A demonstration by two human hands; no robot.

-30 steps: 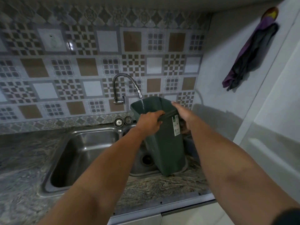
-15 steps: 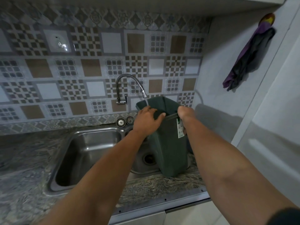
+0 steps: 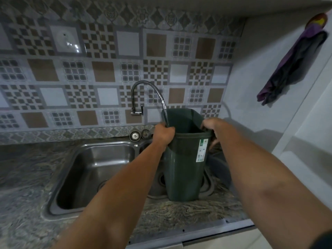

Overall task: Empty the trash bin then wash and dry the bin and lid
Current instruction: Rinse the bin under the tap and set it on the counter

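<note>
Fingers of the left hand (image 3: pixel 162 134) and the right hand (image 3: pixel 212 125) curl over opposite sides of the rim of the green bin (image 3: pixel 185 169), which stands upright below them over the right sink (image 3: pixel 158 180), its mouth under the tap (image 3: pixel 149 97); water runs in just beyond the left fingers. Stiff plastic, probably light but growing heavier and slippery when wet; the rim looks the surest hold.

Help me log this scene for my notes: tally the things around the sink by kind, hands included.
Dark green plastic trash bin: 1
Steel sink basin: 1 clearly visible
Flexible grey faucet: 1
Round metal sink strainers: 2
Purple and dark cloth hanging on the wall: 1
Hands gripping the bin's rim, left hand and right hand: 2
Total: 8
</note>
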